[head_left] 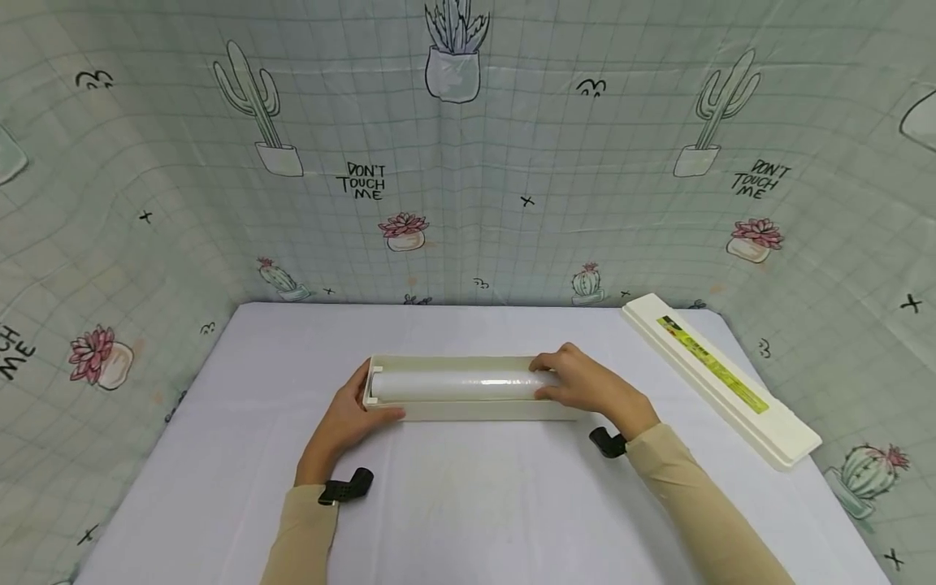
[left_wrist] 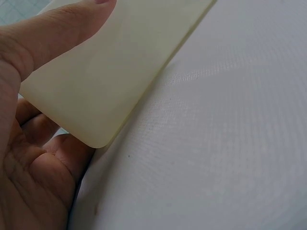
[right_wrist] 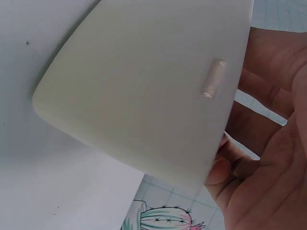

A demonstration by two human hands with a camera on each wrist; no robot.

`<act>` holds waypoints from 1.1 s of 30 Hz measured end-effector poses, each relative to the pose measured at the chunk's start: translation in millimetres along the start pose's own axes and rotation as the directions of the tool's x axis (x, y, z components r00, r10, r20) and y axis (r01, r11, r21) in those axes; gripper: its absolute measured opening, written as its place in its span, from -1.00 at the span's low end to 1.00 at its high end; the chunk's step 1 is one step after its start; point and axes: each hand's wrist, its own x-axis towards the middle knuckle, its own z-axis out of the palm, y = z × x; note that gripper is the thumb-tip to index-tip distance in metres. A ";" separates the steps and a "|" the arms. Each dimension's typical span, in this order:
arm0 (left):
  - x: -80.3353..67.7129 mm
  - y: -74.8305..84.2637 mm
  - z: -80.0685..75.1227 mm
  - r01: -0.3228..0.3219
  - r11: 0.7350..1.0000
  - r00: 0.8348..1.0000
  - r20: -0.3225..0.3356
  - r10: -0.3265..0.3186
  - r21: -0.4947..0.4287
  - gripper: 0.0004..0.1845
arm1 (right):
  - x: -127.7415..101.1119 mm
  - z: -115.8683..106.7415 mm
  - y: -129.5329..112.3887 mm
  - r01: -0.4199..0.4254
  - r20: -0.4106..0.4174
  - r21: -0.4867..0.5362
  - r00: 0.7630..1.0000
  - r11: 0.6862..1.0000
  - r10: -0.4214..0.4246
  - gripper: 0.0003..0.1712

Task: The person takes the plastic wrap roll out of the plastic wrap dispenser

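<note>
A long cream plastic box [head_left: 475,412] lies lidless across the middle of the table. Inside it is a roll of clear plastic wrap [head_left: 453,385], glossy and whitish. My left hand [head_left: 353,420] grips the box's left end, thumb along the front wall and fingers around the end; the left wrist view shows the thumb on the box wall [left_wrist: 110,81]. At the other end, my right hand [head_left: 585,380] reaches in from above and pinches the right end of the roll. In the right wrist view its fingers pass behind the box's end wall [right_wrist: 144,91], which hides the fingertips.
A long cream lid [head_left: 720,382] with a yellow-green label lies slanted along the table's right edge. White cloth covers the table [head_left: 468,504]. Behind and at both sides hangs a curtain [head_left: 468,179] printed with cacti.
</note>
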 end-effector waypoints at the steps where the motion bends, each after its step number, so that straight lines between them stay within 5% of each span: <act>1: -0.4 -0.2 -0.4 0.002 1.000 1.000 -0.002 -0.002 0.002 0.19 | 0.7 -0.6 -0.7 0.001 0.005 -0.002 1.000 1.000 -0.001 -0.56; 12: 1.1 2.7 -0.5 -0.007 1.000 1.000 -0.005 0.007 -0.017 0.17 | 6.0 -10.8 -1.6 0.019 -0.032 -0.043 0.999 0.999 -0.020 -0.58; 33: 1.4 6.9 0.5 0.013 0.999 1.000 -0.015 -0.013 -0.031 0.17 | 4.0 -17.8 -3.1 0.088 -0.057 0.031 0.995 0.996 -0.086 -0.51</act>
